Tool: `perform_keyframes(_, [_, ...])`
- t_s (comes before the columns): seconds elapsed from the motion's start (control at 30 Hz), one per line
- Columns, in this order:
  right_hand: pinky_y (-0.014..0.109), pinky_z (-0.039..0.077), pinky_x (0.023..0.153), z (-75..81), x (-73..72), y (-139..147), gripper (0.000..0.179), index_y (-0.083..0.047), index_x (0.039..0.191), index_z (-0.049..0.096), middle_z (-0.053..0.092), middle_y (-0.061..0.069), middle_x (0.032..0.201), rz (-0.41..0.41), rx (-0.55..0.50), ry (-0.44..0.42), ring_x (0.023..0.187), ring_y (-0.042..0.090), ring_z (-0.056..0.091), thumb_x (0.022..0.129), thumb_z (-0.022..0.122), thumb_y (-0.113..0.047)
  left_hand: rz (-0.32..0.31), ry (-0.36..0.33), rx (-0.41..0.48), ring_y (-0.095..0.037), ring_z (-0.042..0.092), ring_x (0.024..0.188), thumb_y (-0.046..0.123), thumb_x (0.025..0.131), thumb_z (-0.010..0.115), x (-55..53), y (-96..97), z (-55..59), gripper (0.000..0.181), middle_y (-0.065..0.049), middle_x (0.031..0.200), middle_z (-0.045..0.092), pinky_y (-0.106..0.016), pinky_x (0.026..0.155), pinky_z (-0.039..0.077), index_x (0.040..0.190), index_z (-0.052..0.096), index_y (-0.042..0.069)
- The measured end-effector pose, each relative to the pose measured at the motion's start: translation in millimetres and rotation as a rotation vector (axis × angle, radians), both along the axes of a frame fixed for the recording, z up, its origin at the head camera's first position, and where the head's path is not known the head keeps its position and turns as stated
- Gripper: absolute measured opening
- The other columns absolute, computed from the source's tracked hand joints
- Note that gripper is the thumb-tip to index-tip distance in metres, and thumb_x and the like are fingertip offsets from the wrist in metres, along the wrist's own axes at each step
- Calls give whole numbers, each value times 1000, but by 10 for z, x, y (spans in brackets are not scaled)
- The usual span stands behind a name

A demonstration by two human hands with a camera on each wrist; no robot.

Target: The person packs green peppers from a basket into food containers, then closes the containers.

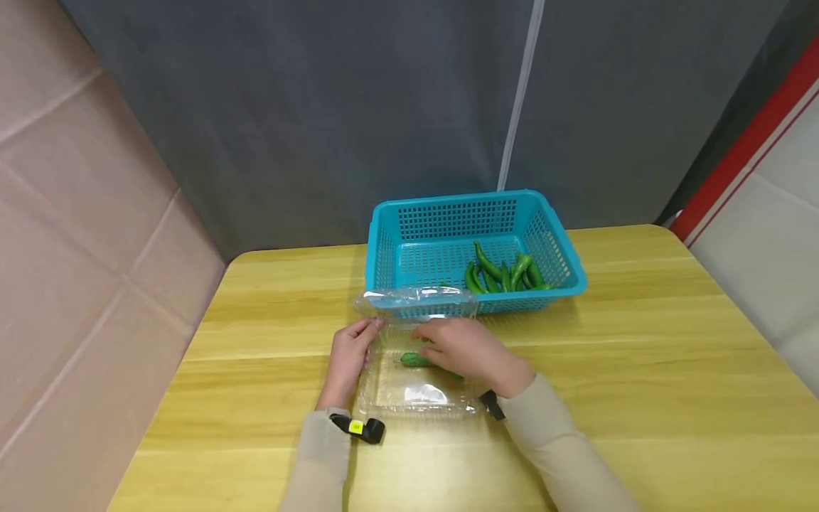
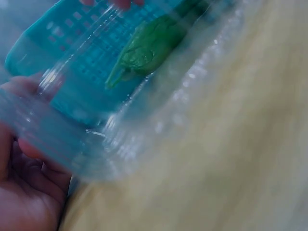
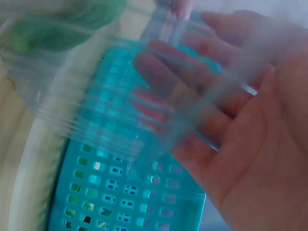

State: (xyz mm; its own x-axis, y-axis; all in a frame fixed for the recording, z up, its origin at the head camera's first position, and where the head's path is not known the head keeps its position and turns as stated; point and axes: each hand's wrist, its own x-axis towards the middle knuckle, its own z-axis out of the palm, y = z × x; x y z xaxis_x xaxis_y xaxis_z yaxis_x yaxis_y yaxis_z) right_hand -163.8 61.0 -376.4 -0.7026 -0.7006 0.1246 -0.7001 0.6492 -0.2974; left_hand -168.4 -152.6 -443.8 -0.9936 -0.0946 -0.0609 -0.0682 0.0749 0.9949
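A clear plastic container (image 1: pixel 422 409) with a raised lid lies in front of me, and one green pepper (image 1: pixel 414 360) is inside it. My left hand (image 1: pixel 348 355) grips the container's left edge near the lid fold, thumb on top. Above the pepper is my right hand (image 1: pixel 470 348), which hides the pepper's right part in the head view. In the right wrist view, that hand's fingers (image 3: pixel 202 113) are loosely extended behind clear plastic, with nothing in them. The pepper (image 2: pixel 149 48) shows through the container wall in the left wrist view.
Directly behind the container stands a blue-green plastic basket (image 1: pixel 457 203), with several green peppers (image 1: pixel 489 270) piled at its right front. The container's lid overlaps the basket's front rim in the head view. A dark cloth wall (image 1: pixel 320 128) rises behind the wooden table (image 1: pixel 640 355).
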Motion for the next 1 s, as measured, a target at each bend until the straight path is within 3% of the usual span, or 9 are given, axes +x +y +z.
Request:
perform_keyframes(0.17, [27,47,78,0,-49,34,25,-13,107,63,63,-4,100,32,-40,6,89,9,59,86,57,-25,-3,-1,-8,-5,32,36,27,86,59,33,30,149,27,1,47,37,-20,33,28,98,67,6])
perform_keyframes(0.57, [27,47,77,140,-26,136,26,-15,110,62,63,-5,102,38,-92,0,89,10,59,87,57,-24,-7,14,-29,-4,32,36,28,86,59,29,41,141,26,1,48,38,-19,34,27,97,68,6])
perform_keyframes(0.7, [27,48,77,241,15,183,25,-16,110,62,63,-6,102,21,-100,26,89,8,59,87,56,-25,-7,2,-21,-5,32,36,29,85,59,27,27,100,25,1,47,38,-20,33,28,96,68,7])
perform_keyframes(1.0, [27,47,79,460,114,282,26,-18,111,61,61,-8,104,1,-128,95,93,6,57,87,57,-26,22,9,-41,-7,32,38,49,76,62,-68,-17,-130,38,2,48,38,-21,33,28,93,70,17])
